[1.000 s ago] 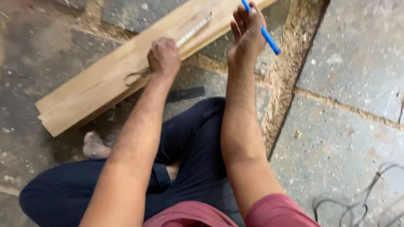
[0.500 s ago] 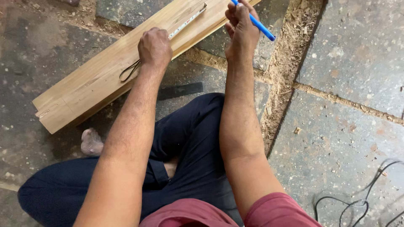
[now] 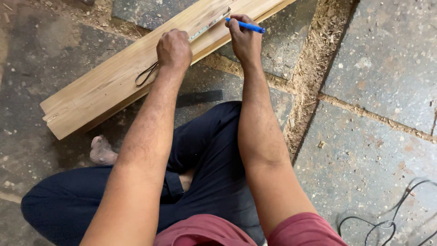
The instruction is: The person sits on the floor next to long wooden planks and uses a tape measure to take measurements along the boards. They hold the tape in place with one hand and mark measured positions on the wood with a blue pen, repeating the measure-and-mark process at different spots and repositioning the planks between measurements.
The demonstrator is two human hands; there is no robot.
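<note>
A long pale wooden plank lies slantwise on the stone floor in front of my crossed legs. My left hand is closed over a tape measure case on the plank; its metal blade runs up the board and a dark wrist loop trails behind. My right hand holds a blue pen, with its tip at the blade's far end on the plank.
Grey stone slabs surround me, with sawdust-filled joints to the right. A black cable curls on the floor at the lower right. My bare foot rests near the plank's near end.
My right hand has come down from above the plank's far edge and now sets the pen against the tape. The left hand stays on the tape case; the view shifted slightly.
</note>
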